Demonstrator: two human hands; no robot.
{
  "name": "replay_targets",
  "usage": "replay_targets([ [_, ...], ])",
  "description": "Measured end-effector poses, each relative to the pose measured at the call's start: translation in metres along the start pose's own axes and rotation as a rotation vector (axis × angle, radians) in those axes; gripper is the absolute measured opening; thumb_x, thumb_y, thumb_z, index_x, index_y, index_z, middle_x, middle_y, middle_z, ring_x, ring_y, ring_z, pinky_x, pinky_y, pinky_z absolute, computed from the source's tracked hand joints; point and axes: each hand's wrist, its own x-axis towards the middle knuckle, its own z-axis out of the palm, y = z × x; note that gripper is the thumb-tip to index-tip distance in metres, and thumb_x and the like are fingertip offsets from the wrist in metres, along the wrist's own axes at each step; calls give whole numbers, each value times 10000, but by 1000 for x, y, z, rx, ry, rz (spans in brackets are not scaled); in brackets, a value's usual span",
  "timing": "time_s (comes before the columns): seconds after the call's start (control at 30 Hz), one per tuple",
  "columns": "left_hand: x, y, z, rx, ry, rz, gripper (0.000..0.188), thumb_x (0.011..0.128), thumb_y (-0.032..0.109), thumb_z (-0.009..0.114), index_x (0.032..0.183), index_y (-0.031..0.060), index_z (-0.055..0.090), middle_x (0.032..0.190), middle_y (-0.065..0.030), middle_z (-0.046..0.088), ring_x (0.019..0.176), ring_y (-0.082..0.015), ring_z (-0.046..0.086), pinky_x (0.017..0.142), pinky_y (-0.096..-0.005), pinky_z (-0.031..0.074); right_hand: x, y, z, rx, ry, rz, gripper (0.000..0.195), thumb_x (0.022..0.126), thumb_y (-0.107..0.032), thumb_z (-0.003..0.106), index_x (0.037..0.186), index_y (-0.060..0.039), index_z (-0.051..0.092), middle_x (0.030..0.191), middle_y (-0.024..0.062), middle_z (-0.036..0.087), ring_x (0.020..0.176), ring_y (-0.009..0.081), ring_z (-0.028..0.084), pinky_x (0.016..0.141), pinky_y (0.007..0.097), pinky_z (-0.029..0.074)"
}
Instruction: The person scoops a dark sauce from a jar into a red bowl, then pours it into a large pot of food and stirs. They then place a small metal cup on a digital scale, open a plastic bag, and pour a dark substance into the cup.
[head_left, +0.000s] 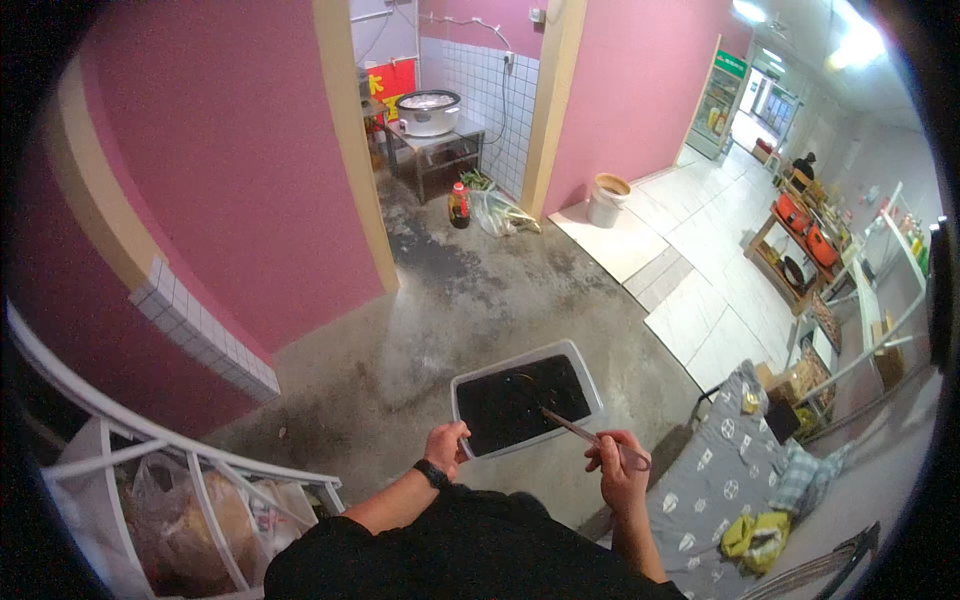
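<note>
A white rectangular plastic tub (592, 381) filled with a black substance is in front of me, above the concrete floor. My left hand (448, 444) grips its near left corner; a dark band circles that wrist. In my right hand (616, 461), to the right of the tub, is a long slender utensil (574, 427), apparently tongs. Its far end reaches over the near rim to the black contents. Whether the tip dips under the surface cannot be told. A few small glints show on the contents.
A white bucket (606, 206) stands ahead right, and a red-capped bottle (459, 206) beside a plastic bag of green vegetables (495, 214) ahead. A patterned grey bed cover (720, 480) lies at right, a white metal rack (202, 517) at left. A person (805, 161) is far off.
</note>
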Motion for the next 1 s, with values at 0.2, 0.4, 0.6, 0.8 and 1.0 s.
replay_targets([
  [0.2,139,81,79,-143,84,97,114,814,213,648,791,110,603,702,-6,531,585,-144,530,512,-305,461,204,4,14,-48,-209,-28,232,1002,-173,585,1077,43,627,820,112,722,691,149,679,640,293,543],
  [0.4,268,166,120,-180,235,171,152,802,232,654,745,113,578,631,-8,494,510,-166,523,456,-316,440,415,3,61,-33,-455,31,216,1002,-154,588,1127,19,611,889,84,706,734,140,649,671,287,530],
  [0.6,385,265,147,-341,353,189,159,803,237,658,744,106,591,683,-26,524,549,-176,525,481,-342,446,623,7,132,190,-896,283,230,977,-128,629,1185,-35,597,1035,94,678,840,159,646,679,293,511],
  [0.8,519,385,156,-416,372,295,144,831,175,633,711,116,581,701,6,531,619,-146,538,536,-305,436,797,40,230,603,-985,662,312,1002,-207,542,1256,-34,598,1178,171,661,933,239,666,744,349,543],
  [1.0,670,526,144,-376,334,262,60,819,113,608,768,99,580,742,2,549,623,-140,556,529,-297,456,947,18,352,567,-821,952,344,979,-161,536,1285,-8,571,1201,203,649,944,254,661,637,308,554],
])
